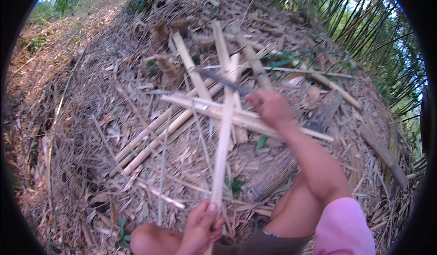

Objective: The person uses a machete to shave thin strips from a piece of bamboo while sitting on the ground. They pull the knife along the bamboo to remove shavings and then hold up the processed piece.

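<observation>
Low in the head view, my left hand (203, 223) is closed round the near end of a long pale split bamboo strip (222, 141). The strip runs away from me across other split pieces. My right hand (271, 109) grips the handle of a dark-bladed knife (221, 79), its blade pointing left and lying across the far part of the strip; whether it cuts in I cannot tell. Under the strip lies a wider split bamboo piece (191, 104), slanting toward the right. Further split pieces (189, 61) lie beyond the blade.
Several round bamboo poles (157, 141) lie to the left of the strip. A thick log (273, 175) rests near my bent leg. Stumps (166, 68) stand farther off, with dry leaf litter around. Bamboo stems (364, 32) grow at the upper right.
</observation>
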Demonstrator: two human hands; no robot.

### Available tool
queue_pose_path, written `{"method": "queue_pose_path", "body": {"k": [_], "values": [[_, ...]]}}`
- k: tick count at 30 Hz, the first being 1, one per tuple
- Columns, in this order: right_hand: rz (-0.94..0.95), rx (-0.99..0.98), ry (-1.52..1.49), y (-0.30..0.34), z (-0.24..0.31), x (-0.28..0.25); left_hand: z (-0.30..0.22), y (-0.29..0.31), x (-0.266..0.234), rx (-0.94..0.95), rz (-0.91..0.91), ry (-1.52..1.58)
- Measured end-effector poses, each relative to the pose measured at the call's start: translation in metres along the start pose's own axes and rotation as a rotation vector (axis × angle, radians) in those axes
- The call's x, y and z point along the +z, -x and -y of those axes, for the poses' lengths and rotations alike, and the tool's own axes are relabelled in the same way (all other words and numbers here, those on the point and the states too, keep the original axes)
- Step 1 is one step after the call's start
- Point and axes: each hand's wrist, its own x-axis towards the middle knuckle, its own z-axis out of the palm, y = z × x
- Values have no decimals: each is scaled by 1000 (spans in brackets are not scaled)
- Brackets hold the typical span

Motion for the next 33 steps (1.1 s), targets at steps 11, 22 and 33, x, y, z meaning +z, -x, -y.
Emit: {"method": "queue_pose_path", "body": {"k": [11,22,33], "values": [[-29,148,-30,-21,-37,-7,30,-1,-13,61,7,-168],[-300,613,-72,-19,-122,-32,27,25,-7,156,111,-249],[252,610,-1091,19,17,-59,-25,-16,-18,221,-76,-94]]}}
